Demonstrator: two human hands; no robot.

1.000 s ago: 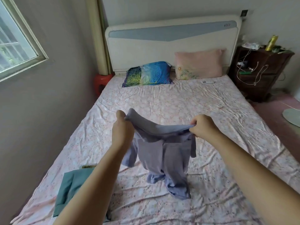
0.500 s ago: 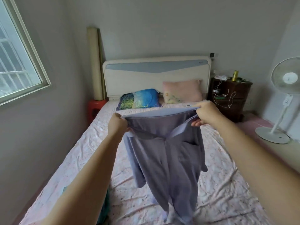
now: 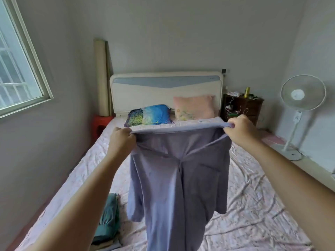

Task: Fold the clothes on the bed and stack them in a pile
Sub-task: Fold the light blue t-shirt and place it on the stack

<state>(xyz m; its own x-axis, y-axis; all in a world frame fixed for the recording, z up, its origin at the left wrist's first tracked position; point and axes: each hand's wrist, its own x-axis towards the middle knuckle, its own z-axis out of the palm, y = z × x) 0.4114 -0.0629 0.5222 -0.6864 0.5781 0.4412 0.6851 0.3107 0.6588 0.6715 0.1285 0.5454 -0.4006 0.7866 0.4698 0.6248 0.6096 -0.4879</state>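
Note:
A pair of lavender trousers (image 3: 178, 187) hangs in the air over the bed (image 3: 253, 205), its waistband stretched flat between my hands. My left hand (image 3: 121, 140) is shut on the left end of the waistband. My right hand (image 3: 239, 129) grips the right end, slightly higher. The legs drop straight down and their lower ends run out of the frame's bottom. A small pile of folded clothes with a teal garment (image 3: 108, 218) on top lies on the bed at the lower left, partly behind my left forearm.
Two pillows, one blue (image 3: 149, 115) and one pink (image 3: 194, 107), lean at the headboard (image 3: 165, 87). A dark nightstand (image 3: 242, 108) and a white standing fan (image 3: 301, 105) are on the right. A red stool (image 3: 101, 123) stands at the left wall under the window (image 3: 16, 73).
Both hands have lifted the trousers up off the bed and pulled the waistband wider and taut. The legs now hang full length. My view has tilted up.

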